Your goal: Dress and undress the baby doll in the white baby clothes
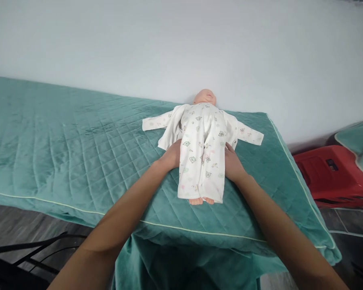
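A baby doll (205,96) lies on its back, head toward the wall, bare feet toward me. It wears a white printed baby jacket (171,131), spread open at the sides with both sleeves stretched out. White baby trousers (202,161) with small printed animals lie over its front, from near the neck down to the feet. At the trousers' left edge is my left hand (173,156), its fingers hidden behind the cloth. My right hand (234,164) is closed at the trousers' right edge, with some of its fingers showing and the rest behind the cloth.
The doll lies on a green quilted bed cover (87,153) with pale piping, set against a white wall (124,48). To the right stands a red plastic case (332,169) beside another green cover (361,141). A black metal frame (42,247) is at lower left.
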A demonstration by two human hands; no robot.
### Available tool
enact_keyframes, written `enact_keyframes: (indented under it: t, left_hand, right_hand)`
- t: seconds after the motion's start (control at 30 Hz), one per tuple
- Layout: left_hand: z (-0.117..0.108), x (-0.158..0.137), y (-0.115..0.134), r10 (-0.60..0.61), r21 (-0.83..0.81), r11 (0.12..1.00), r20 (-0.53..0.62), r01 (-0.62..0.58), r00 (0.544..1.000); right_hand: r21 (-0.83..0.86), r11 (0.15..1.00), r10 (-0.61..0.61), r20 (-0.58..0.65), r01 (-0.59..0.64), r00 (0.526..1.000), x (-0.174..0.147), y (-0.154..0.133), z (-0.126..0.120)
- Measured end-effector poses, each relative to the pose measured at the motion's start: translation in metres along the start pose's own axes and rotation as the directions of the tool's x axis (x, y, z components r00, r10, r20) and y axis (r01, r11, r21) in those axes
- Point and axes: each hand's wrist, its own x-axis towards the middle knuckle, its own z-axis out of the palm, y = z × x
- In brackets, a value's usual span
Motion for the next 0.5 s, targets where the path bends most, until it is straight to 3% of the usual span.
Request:
enact_keyframes:
  t: [0.17,0.27,0.4,0.5]
  left_hand:
    - [0.000,0.000,0.001,0.035,0.031,0.999,-0.039,-0.034,0.999]
    - [0.001,0.000,0.000,0.053,0.107,0.993,-0.070,-0.045,0.996]
    - [0.001,-0.005,-0.003,0.047,0.225,0.974,-0.082,-0.028,0.996]
    - [-0.001,-0.019,-0.003,0.176,0.302,0.942,-0.080,-0.144,0.981]
  right_hand:
    - [0.127,0.992,-0.015,-0.090,0.026,0.996,0.000,-0.009,-0.006]
    - [0.214,0.977,0.036,-0.084,-0.017,0.996,-0.005,-0.012,-0.009]
    - [0.172,0.985,0.016,-0.025,-0.011,1.000,-0.008,-0.010,-0.007]
    - [0.083,0.996,0.009,-0.011,-0.008,1.000,-0.009,-0.011,-0.006]
